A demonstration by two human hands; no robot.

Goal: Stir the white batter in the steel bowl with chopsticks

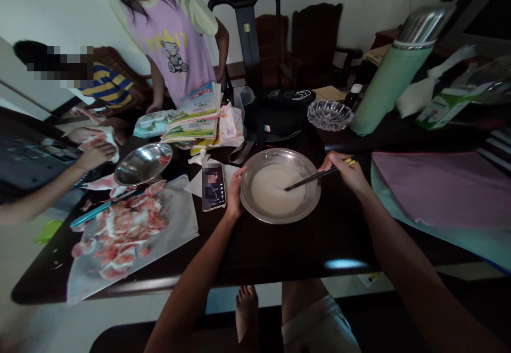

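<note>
Beyond the bowl point(247, 190), a shirt point(197, 65) bears unclear lettering point(175, 41).

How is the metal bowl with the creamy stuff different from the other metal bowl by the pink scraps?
The creamy bowl holds pale liquid; the other bowl shows a shiny inside with something reddish.
The creamy bowl has chopsticks in it; the other bowl has none in view.
The left hand holds the creamy bowl, but neither of that person's hands touches the other bowl.
Both are round and metal.
</note>
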